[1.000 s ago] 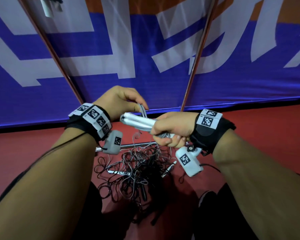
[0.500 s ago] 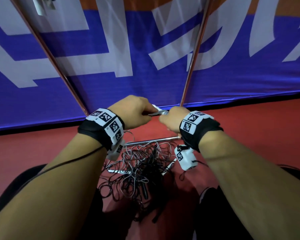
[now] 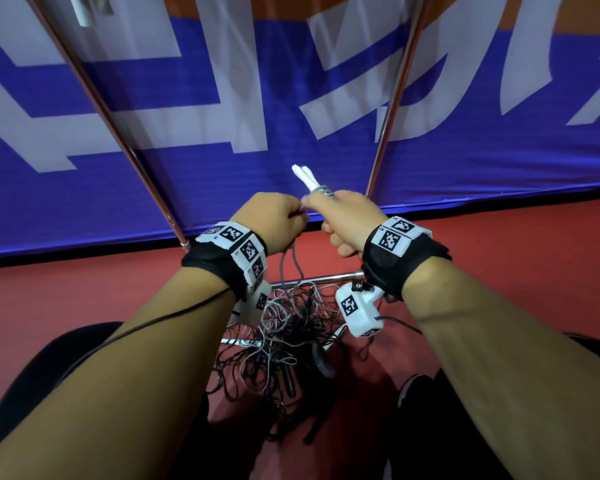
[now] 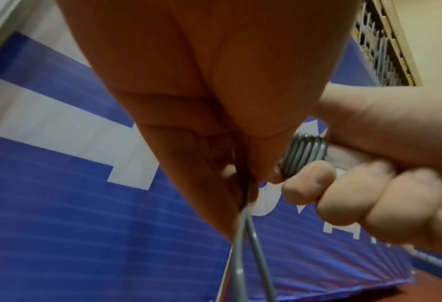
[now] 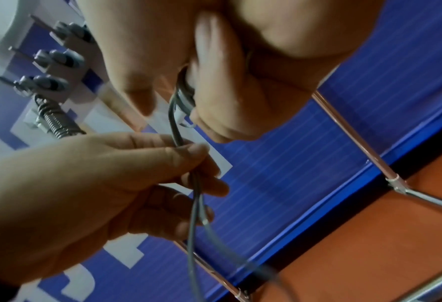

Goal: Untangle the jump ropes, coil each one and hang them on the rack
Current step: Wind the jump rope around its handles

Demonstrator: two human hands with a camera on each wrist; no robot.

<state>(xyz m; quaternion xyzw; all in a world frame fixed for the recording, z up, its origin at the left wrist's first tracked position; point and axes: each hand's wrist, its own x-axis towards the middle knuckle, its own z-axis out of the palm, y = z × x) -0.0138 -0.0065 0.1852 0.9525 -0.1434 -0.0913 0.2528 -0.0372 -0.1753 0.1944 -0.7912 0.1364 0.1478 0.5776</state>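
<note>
The right hand [image 3: 347, 221] grips the white handles [image 3: 303, 175] with grey cord [image 4: 303, 156] wound round them, while the left hand [image 3: 278, 220] pinches two cord strands just beside the handles. The cord looks thin, springy and slick, so best pinched near the winding. Only the head view shows the tangled pile [image 3: 278, 337] on the floor below the handles; the right wrist view shows a coiled rope [image 5: 57, 122] hung on the rack.

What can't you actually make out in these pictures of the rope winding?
- Head view: most of the white handles sits inside the right hand.
- Head view: ropes in the floor tangle are too thin to count.
- Left wrist view: the left hand covers where the grey cord is pinched.
- Right wrist view: the rack is blurred.
</note>
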